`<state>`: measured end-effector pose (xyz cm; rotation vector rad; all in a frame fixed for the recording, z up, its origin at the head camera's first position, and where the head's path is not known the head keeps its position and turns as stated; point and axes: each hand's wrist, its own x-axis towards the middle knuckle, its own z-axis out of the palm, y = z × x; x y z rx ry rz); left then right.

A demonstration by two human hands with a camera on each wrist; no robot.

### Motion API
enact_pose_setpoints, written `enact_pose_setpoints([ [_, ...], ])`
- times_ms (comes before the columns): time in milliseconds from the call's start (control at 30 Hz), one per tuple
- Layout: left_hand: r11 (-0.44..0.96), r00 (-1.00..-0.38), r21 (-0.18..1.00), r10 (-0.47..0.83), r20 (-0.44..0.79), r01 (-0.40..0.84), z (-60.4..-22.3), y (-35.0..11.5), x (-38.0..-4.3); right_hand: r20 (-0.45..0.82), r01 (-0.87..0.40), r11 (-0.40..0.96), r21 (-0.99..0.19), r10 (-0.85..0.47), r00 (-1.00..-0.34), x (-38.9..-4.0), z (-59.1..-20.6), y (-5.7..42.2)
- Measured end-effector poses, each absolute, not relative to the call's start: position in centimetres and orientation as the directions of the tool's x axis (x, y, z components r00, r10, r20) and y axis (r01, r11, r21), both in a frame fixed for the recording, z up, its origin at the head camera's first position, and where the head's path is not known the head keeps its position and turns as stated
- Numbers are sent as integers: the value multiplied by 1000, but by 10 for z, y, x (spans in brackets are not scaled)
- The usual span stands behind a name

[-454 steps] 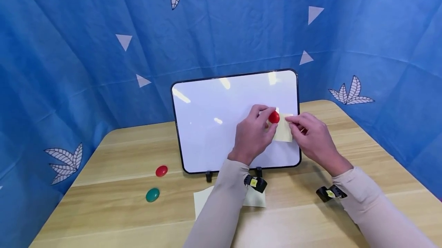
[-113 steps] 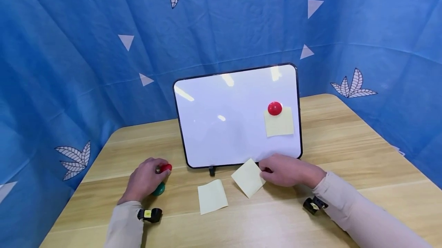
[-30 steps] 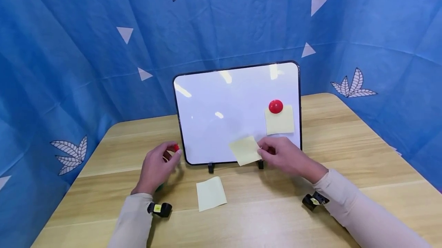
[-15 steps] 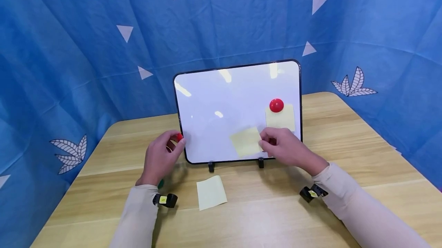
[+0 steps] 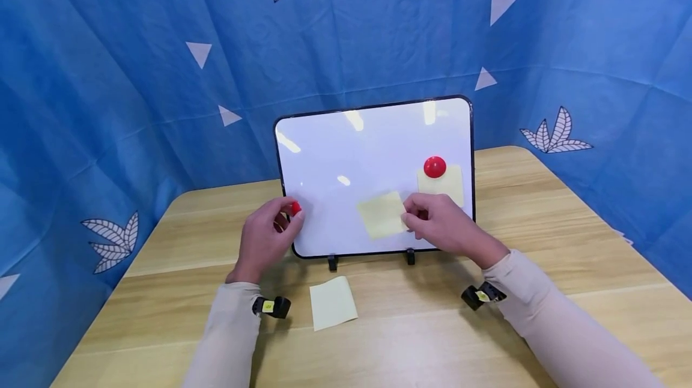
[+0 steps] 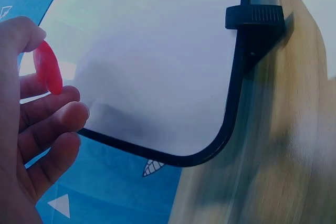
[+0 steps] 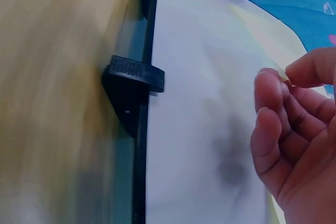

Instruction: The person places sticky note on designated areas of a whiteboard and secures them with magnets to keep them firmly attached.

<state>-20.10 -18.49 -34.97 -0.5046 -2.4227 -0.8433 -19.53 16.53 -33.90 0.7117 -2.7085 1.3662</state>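
Note:
My left hand [image 5: 266, 238] pinches a red round magnet [image 6: 48, 67] between thumb and fingertips, in front of the left edge of the whiteboard [image 5: 335, 154]. In the left wrist view its other fingers are loosely bent, touching nothing. A pale yellow sticky note [image 5: 381, 215] is pinched at its right edge by my right hand [image 5: 444, 224] and hangs slightly tilted before the lower middle of the board. Whether the note touches the board I cannot tell. On the board's right side another red magnet [image 5: 435, 167] sits over the top of a second note [image 5: 449, 182], partly covered by my right hand.
A loose yellow note [image 5: 333, 304] lies on the wooden table [image 5: 411, 340] before the board. Black stand feet [image 5: 332, 263] hold up the board's lower edge. Behind hangs a blue patterned curtain [image 5: 367, 27].
The left hand has picked up the red magnet from the table and brought it right to the board. The right hand has lifted a note off the table. Earlier, a magnet was placed over the right-hand note.

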Motion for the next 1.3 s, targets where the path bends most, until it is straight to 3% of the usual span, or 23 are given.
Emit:
enact_pose_setpoints([
  [767,687,-807,537,125,578,490,-342,-154,-211,235,-337,550,-765,-249,-940,-200,-333,158],
  [1300,699,-791,476,216,572,534,-324,-123,-219,264,-319,543,-777,-179,-948,-201,-335,158],
])
